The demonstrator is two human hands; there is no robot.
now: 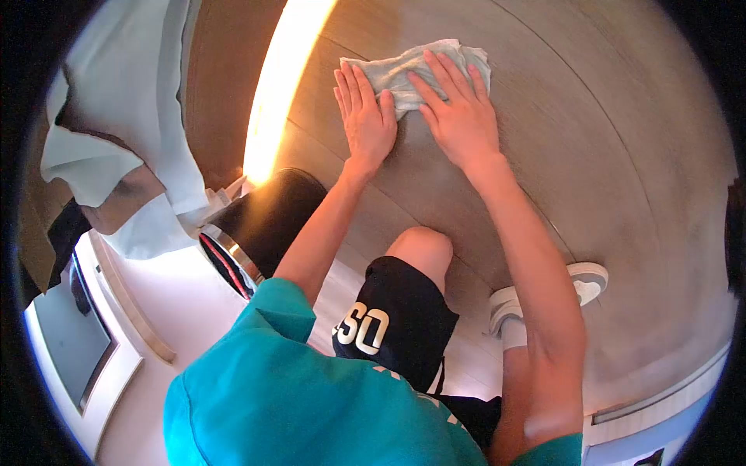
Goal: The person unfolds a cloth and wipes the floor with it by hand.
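A pale, crumpled cloth (396,71) lies spread on the grey-brown wooden floor (435,179), at the top middle of the head view. Flat on its left end rests my left hand (367,116), fingers stretched out and pointing away from me. My right hand (460,113) presses on the cloth's right part with its fingers spread. Both palms face down, and the cloth sticks out beyond the fingertips and between the two hands.
A dark cylindrical bin (284,206) with a metal rim lies or stands left of my left forearm. White curtain-like fabric (155,101) hangs at the left. A bright strip of light (284,85) crosses the floor. My bent knee (423,252) and shoe (587,281) are below.
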